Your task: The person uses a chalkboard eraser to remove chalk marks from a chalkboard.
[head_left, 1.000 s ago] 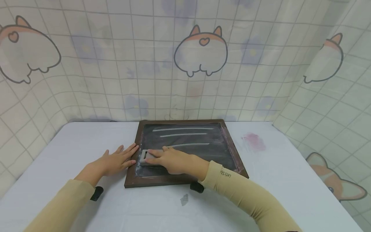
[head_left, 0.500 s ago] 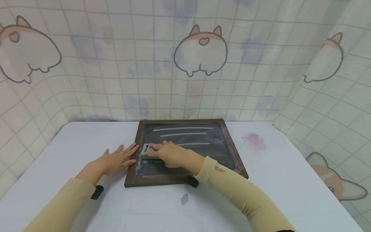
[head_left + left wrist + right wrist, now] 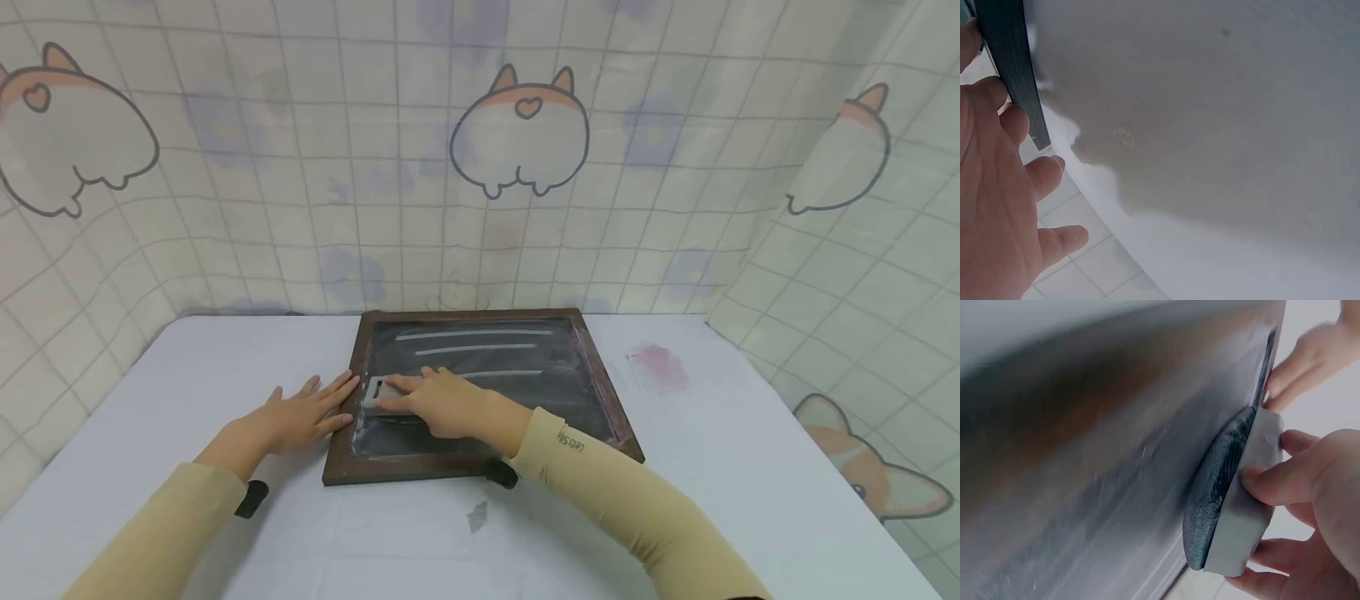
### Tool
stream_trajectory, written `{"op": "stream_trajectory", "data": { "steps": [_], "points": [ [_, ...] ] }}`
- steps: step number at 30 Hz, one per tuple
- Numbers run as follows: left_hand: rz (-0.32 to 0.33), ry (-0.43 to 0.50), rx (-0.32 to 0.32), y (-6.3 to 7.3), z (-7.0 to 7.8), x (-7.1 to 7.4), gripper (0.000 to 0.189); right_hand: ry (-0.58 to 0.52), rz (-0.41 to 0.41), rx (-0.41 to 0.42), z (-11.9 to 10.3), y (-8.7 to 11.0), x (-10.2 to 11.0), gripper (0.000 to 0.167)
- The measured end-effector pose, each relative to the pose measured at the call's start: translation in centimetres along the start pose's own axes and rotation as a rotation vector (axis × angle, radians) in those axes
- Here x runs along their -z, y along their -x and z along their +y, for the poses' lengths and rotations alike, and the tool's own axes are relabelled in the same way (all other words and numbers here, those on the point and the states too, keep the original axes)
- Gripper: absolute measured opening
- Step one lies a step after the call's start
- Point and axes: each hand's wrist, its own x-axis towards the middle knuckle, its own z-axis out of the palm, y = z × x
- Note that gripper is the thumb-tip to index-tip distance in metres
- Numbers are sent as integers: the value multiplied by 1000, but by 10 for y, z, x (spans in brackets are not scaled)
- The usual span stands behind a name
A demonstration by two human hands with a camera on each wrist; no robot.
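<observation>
A framed chalkboard [image 3: 555, 400] lies on the white table, with three pale chalk lines across its dark surface. My right hand [image 3: 459, 405] grips a grey chalkboard eraser [image 3: 370, 405] near the board's left side. In the right wrist view, thumb and fingers hold opposite sides of the eraser [image 3: 1241, 528], its dark felt face down against the board. My left hand [image 3: 303, 418] has its fingers straight and spread, the tips touching the left side of the brown frame [image 3: 341, 467]. The left wrist view shows the same hand [image 3: 997, 169] beside the frame's edge [image 3: 1010, 69].
A tiled-pattern curtain [image 3: 405, 208] with corgi drawings hangs behind and around the table [image 3: 720, 467]. A pink smudge [image 3: 657, 367] marks the tabletop right of the board, and a small grey patch [image 3: 477, 517] lies in front of it.
My right hand has slid the eraser away from me along the board's left side, then slightly back toward me. The left hand and the board have stayed in place.
</observation>
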Motion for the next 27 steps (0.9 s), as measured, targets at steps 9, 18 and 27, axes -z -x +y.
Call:
{"op": "stream_trajectory", "data": {
  "steps": [9, 18, 27],
  "points": [
    [-2, 9, 4, -1, 1, 0, 75, -94, -35, -17, 22, 2, -4, 74],
    [5, 14, -4, 0, -1, -1, 77, -276, 15, 107, 55, 50, -13, 63],
    [4, 24, -7, 0, -2, -1, 77, -253, 84, 73, 88, 104, -39, 80]
  ]
}}
